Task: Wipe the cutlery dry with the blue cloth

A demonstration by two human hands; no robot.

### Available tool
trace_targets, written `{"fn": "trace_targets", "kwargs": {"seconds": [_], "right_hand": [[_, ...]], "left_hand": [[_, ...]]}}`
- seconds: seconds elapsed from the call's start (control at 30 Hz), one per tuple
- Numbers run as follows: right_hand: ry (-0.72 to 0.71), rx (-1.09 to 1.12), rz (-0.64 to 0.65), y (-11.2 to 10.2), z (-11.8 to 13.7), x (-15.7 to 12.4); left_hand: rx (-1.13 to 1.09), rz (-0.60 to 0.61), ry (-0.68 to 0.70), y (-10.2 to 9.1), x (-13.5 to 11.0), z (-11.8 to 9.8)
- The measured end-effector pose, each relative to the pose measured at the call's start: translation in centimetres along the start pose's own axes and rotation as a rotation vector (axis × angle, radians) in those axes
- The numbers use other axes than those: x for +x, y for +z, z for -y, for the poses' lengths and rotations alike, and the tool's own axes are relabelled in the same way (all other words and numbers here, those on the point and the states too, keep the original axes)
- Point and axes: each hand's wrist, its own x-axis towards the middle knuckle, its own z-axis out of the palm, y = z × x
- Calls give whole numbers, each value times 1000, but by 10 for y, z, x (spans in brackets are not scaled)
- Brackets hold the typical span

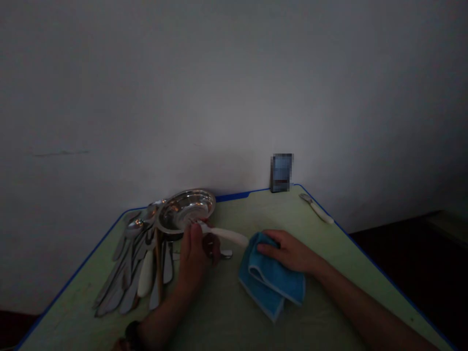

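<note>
My left hand [195, 256] is closed around one end of a white-handled utensil [224, 234] near a shiny steel bowl [188, 208]. My right hand [288, 251] grips a folded blue cloth [270, 282] whose top edge wraps the other end of the white handle. The utensil is held just above the pale green table [234, 312], slanting from the bowl's rim down to the cloth.
A heap of several spoons and knives [135, 268] lies left of the bowl, one with a white handle. Another white-handled utensil [316, 208] rests near the far right table edge. A small dark box [282, 173] stands against the wall. The table has a blue rim.
</note>
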Motion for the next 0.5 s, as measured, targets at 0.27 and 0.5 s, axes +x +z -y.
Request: {"fn": "trace_targets", "kwargs": {"seconds": [0.27, 0.5], "right_hand": [[-211, -61, -264, 5, 21, -7], [-55, 298, 22, 12, 28, -7]], "left_hand": [[-92, 141, -102, 9, -5, -2], [255, 249, -48, 7, -3, 0]]}}
